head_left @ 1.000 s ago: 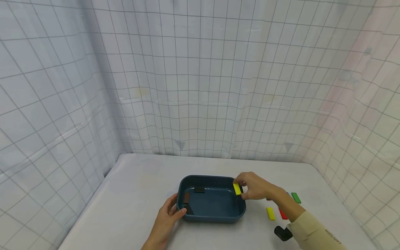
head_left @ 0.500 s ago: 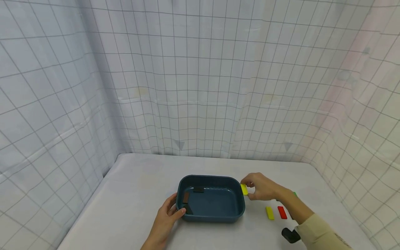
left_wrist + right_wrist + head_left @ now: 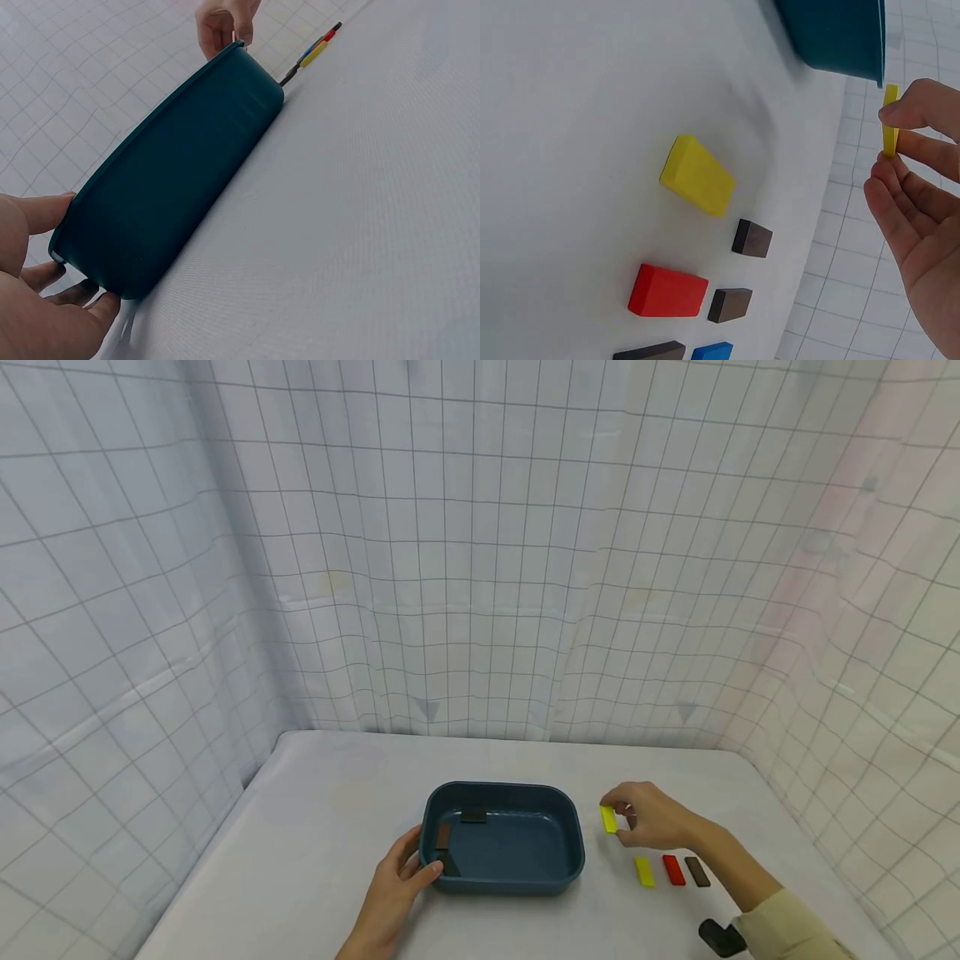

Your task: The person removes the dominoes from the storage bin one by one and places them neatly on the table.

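Note:
My left hand point(image 3: 393, 889) grips the left end of a dark teal tray point(image 3: 510, 887), thumb over the rim and fingers against the outer wall. Inside, toward its left side, lie a brown block point(image 3: 443, 836) and two dark blocks, one by the back wall point(image 3: 473, 817) and one near my thumb. To the right of the tray, my right hand point(image 3: 652, 817) pinches a thin yellow block point(image 3: 890, 124) between thumb and fingers, raised above the table. Nearer the front, another yellow block point(image 3: 644, 872), a red block point(image 3: 673, 870) and a dark brown block point(image 3: 697, 872) lie in a row.
The right wrist view also shows a blue block point(image 3: 714, 351) and small dark brown blocks point(image 3: 751, 238) behind the row; in the head view my right hand and forearm hide these. A black device point(image 3: 720, 937) sits at my right wrist. White grid-patterned curtains point(image 3: 480, 568) surround the white table.
My right hand has carried the yellow block from the tray's right rim out to the right, beyond the tray. The left hand keeps its grip on the tray.

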A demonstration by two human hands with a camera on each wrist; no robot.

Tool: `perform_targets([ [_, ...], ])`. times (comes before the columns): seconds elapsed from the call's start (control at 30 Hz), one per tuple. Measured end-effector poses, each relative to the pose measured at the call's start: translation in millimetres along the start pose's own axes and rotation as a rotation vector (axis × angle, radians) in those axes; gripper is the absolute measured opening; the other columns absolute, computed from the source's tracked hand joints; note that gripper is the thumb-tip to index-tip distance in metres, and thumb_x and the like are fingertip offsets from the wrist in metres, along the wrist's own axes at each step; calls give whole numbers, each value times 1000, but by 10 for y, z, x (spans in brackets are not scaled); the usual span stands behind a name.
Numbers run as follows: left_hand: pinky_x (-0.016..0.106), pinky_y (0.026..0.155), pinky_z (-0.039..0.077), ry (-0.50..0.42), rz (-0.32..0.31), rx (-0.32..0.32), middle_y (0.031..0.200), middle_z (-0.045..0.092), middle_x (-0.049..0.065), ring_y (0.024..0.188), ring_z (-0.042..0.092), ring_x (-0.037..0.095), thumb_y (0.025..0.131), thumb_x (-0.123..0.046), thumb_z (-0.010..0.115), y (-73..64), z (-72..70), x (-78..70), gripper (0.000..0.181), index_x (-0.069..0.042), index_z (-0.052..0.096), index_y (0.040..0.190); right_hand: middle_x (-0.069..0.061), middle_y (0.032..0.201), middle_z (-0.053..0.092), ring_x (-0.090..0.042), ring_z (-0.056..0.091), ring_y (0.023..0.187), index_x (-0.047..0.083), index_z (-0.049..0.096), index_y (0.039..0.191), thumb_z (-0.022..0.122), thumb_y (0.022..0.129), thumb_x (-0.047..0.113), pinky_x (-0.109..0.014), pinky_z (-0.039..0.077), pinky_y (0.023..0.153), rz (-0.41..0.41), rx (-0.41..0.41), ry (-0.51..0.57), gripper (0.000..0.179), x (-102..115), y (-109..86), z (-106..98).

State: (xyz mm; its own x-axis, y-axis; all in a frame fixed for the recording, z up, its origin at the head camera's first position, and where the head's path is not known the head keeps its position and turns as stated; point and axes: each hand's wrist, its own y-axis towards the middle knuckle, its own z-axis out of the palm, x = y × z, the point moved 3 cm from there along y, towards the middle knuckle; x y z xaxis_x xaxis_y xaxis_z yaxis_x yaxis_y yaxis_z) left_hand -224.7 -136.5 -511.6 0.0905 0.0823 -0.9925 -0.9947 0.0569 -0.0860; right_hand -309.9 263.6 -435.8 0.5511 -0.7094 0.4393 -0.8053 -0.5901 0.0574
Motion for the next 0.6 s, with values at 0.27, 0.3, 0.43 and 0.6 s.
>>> perform_targets([
  [0.27,58,114,36,-12,1,23,163,26,30,147,30,50,98,-17,74,-8,4,4,80,2,26,160,2,110,66,-25,62,96,-1,68,122,79,83,6,-41,59,85,31,-10,41,42,-175,-215,-5],
  [0.3,58,114,36,-17,-1,27,163,26,30,147,30,50,98,-17,74,-10,7,8,80,2,26,160,2,111,66,-25,62,97,-1,68,122,80,82,6,-40,59,85,38,-11,36,42,-201,-245,-6],
  [0.43,58,114,36,-23,4,38,162,27,30,147,30,50,98,-18,74,-11,10,18,81,2,26,160,-2,114,66,-28,63,100,-2,67,122,80,81,5,-40,58,84,71,-18,36,43,-294,-360,-16],
  [0.6,58,113,37,-15,3,23,162,27,30,146,31,51,98,-19,75,-3,2,-5,81,2,26,159,-4,115,66,-29,63,101,-4,66,123,77,80,5,-42,59,88,110,-18,54,45,-381,-492,-45],
])
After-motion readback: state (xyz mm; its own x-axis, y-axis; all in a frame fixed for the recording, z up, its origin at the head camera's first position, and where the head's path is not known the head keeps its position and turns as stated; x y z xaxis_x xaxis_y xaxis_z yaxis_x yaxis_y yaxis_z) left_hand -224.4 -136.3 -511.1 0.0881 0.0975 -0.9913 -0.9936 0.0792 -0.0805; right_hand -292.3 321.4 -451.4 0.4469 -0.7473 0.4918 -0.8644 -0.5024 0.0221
